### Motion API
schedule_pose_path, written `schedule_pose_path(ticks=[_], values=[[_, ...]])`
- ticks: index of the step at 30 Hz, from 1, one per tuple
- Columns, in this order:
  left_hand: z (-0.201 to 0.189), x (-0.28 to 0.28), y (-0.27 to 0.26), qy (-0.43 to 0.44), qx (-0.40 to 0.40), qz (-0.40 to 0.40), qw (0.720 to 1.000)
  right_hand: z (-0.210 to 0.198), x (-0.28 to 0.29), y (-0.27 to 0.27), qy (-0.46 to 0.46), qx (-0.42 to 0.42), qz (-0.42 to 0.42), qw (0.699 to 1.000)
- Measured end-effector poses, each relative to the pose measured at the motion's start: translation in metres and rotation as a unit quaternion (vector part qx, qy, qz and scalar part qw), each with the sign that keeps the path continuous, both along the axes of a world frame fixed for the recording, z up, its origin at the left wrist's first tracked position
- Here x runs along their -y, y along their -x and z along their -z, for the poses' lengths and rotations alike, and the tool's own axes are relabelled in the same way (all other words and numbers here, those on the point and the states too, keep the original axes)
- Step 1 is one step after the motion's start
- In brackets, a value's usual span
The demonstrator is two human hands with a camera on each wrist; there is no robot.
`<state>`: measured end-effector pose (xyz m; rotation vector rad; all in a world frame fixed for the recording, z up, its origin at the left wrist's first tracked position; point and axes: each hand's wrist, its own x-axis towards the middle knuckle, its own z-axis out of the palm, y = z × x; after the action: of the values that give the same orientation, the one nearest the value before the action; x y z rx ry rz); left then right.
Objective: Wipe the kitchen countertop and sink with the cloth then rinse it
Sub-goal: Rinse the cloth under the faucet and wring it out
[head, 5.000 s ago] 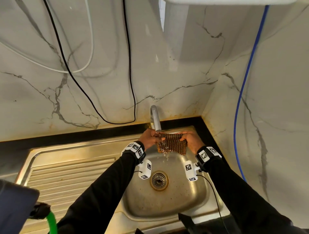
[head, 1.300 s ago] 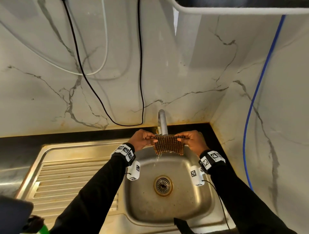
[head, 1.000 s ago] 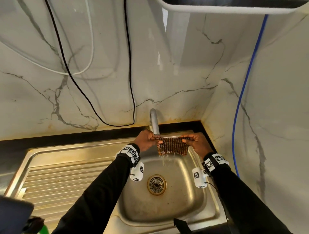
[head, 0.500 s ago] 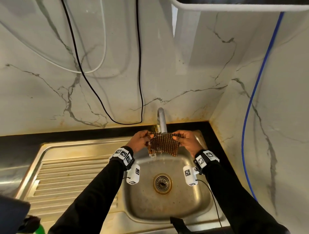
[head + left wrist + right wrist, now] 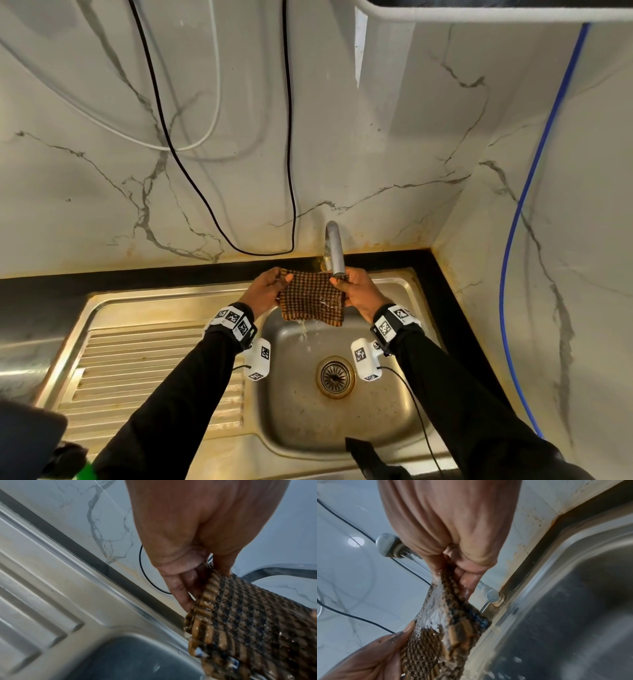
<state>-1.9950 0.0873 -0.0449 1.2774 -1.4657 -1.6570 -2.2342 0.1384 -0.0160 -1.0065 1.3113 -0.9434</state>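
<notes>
A brown and black checked cloth [image 5: 311, 298] is spread out under the grey tap [image 5: 334, 251], over the back of the steel sink basin [image 5: 346, 421]. My left hand [image 5: 270, 287] pinches its left edge and my right hand [image 5: 354, 289] pinches its right edge. Water runs onto the cloth and drips off its lower edge into the basin. In the left wrist view the fingers [image 5: 181, 588] clamp the wet cloth [image 5: 248, 628]. In the right wrist view water sheets over the cloth [image 5: 440, 622] below my right hand [image 5: 453, 566].
The ribbed steel drainboard [image 5: 137, 370] lies left of the basin, and the drain [image 5: 335, 377] sits mid-basin. A black countertop strip [image 5: 171, 270] runs along the marble wall. A black cable [image 5: 291, 171] and a white one hang on the wall; a blue hose [image 5: 520, 205] runs down at right.
Both hands kept hold of the cloth under the tap. The cloth has tipped from hanging by its top edge to lying flatter and spread wider beneath the stream.
</notes>
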Motion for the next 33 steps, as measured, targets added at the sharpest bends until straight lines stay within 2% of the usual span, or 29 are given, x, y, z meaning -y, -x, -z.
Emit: schedule_pose_path(ticks=[9, 16, 20, 24, 27, 33], values=[[-0.011, -0.001, 0.005, 0.017, 0.031, 0.000, 0.999, -0.006, 0.001, 0.005, 0.003, 0.004, -0.015, 1.000], [-0.019, 0.002, 0.045, 0.015, 0.043, 0.036, 0.998, -0.011, -0.005, 0.044, -0.007, -0.020, 0.015, 1.000], [-0.020, -0.005, 0.076, 0.016, 0.063, 0.055, 0.996, -0.012, -0.014, 0.067, -0.026, -0.057, 0.062, 0.996], [-0.017, -0.005, 0.090, -0.022, 0.065, 0.041, 0.997, -0.010, -0.023, 0.082, -0.028, -0.027, 0.052, 0.998], [-0.015, -0.002, 0.094, -0.050, 0.057, 0.048, 0.996, -0.007, -0.028, 0.091, -0.012, -0.059, 0.023, 0.998], [-0.010, -0.009, 0.090, -0.039, 0.113, 0.055, 0.991, 0.000, -0.029, 0.087, 0.017, -0.127, 0.069, 0.989]])
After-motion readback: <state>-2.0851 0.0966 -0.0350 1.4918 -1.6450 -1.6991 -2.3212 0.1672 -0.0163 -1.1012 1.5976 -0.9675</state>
